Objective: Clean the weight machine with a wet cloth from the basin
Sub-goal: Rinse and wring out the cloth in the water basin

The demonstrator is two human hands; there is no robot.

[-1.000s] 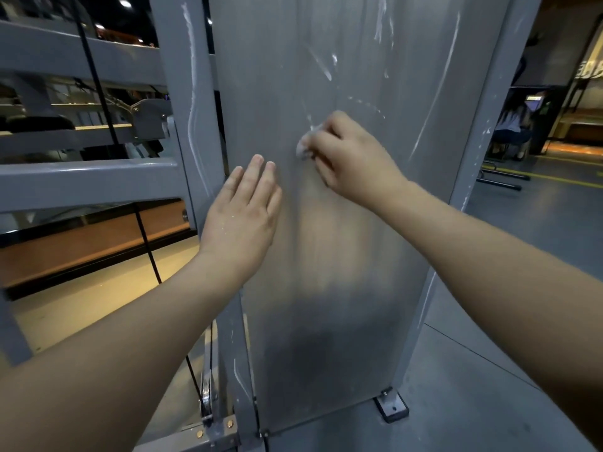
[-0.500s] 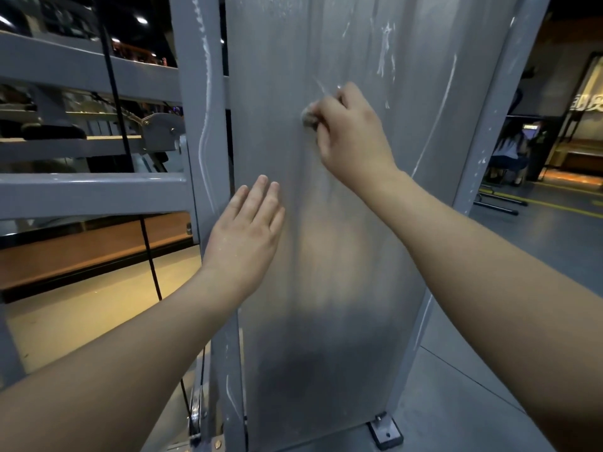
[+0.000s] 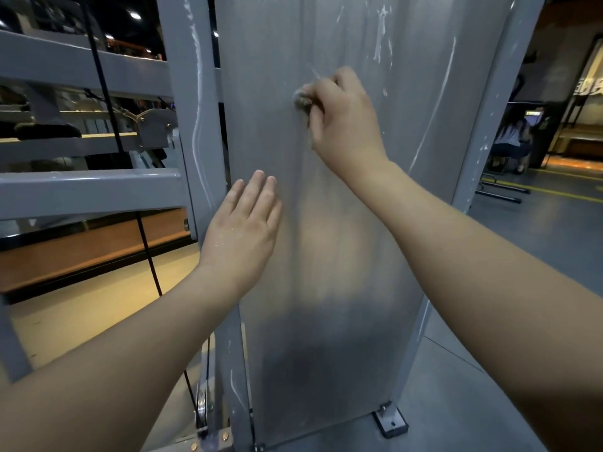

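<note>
The weight machine's tall grey metal panel (image 3: 326, 337) fills the middle of the view, streaked with white marks near its top. My right hand (image 3: 342, 122) grips a small wadded cloth (image 3: 301, 100) and presses it against the upper part of the panel. My left hand (image 3: 243, 230) lies flat, fingers straight, on the panel's left edge, lower down. The basin is not in view.
Grey frame posts (image 3: 189, 125) and crossbars (image 3: 81, 190) stand at the left, with a black cable (image 3: 146, 243) and a pulley (image 3: 202, 406) by the base. A bolted foot bracket (image 3: 390, 420) sits on the grey floor. A seated person (image 3: 510, 145) is far right.
My right hand has carried the cloth up the panel over the last second. My left hand has stayed flat at the panel's left edge.
</note>
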